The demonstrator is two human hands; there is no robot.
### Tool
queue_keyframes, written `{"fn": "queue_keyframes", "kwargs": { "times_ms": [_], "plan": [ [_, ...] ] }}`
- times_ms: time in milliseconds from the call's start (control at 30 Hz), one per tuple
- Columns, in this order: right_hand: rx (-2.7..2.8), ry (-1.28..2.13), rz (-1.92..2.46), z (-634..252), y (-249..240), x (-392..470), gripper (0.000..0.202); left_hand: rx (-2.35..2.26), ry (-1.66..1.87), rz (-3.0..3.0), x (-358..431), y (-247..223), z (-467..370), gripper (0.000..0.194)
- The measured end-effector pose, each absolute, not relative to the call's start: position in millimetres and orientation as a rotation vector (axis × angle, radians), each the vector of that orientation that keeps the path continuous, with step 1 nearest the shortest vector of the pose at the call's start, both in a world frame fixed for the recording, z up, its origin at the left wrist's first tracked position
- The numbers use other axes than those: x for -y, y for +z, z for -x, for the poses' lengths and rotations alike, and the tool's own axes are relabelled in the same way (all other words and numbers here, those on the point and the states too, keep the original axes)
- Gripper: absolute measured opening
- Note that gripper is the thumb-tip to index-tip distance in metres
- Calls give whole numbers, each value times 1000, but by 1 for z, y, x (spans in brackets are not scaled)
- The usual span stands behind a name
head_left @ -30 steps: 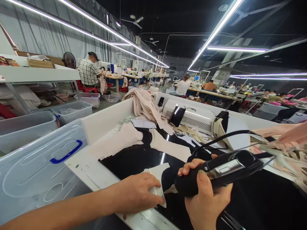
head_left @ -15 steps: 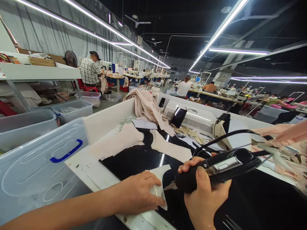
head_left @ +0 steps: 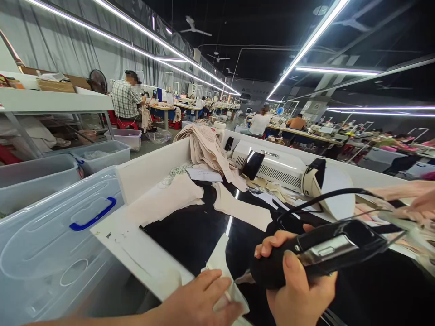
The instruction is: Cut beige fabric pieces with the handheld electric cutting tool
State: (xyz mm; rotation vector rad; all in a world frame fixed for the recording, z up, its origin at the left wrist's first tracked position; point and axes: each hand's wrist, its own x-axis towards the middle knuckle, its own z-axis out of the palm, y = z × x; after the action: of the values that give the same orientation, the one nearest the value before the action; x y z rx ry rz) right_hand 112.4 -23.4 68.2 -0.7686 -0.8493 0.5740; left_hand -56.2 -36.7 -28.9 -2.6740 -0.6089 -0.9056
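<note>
My right hand [head_left: 299, 280] is wrapped round a black handheld tool [head_left: 316, 253] with a silver panel and a black cable trailing off to the right. At the near edge of the glossy black work surface [head_left: 183, 231], my left hand [head_left: 204, 299] lies over a small cream fabric piece [head_left: 220, 258], its fingers spread and partly blurred. Whether it pinches the fabric is hard to tell, but the fingers look apart. A small scrap [head_left: 245, 277] lies between the fabric and the tool's dark end. Beyond are two stacks of cut cream fabric [head_left: 173, 199] [head_left: 241, 208].
Low white walls [head_left: 152, 172] border the table. At its back are draped fabric [head_left: 205, 149], a white vented machine [head_left: 272, 165] and scraps. Lidded plastic bins [head_left: 41, 231] stand left. Another person's hands [head_left: 414, 199] are at the right edge; people sit at sewing tables behind.
My left hand has moved down and slightly right, with the small fabric piece shifted and turned beneath it. The tool in my right hand has moved slightly down and right.
</note>
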Motion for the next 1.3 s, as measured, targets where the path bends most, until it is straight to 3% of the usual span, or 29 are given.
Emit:
{"fn": "queue_keyframes", "kwargs": {
  "times_ms": [200, 1300],
  "plan": [
    [887, 561, 752, -112, 65, 25, 42, 463, -747, 2902, 20, 8, 55, 12],
    [876, 546, 754, -104, 62, 10, 36, 622, -694, 3156, -4, 7, 78, 19]
  ]
}}
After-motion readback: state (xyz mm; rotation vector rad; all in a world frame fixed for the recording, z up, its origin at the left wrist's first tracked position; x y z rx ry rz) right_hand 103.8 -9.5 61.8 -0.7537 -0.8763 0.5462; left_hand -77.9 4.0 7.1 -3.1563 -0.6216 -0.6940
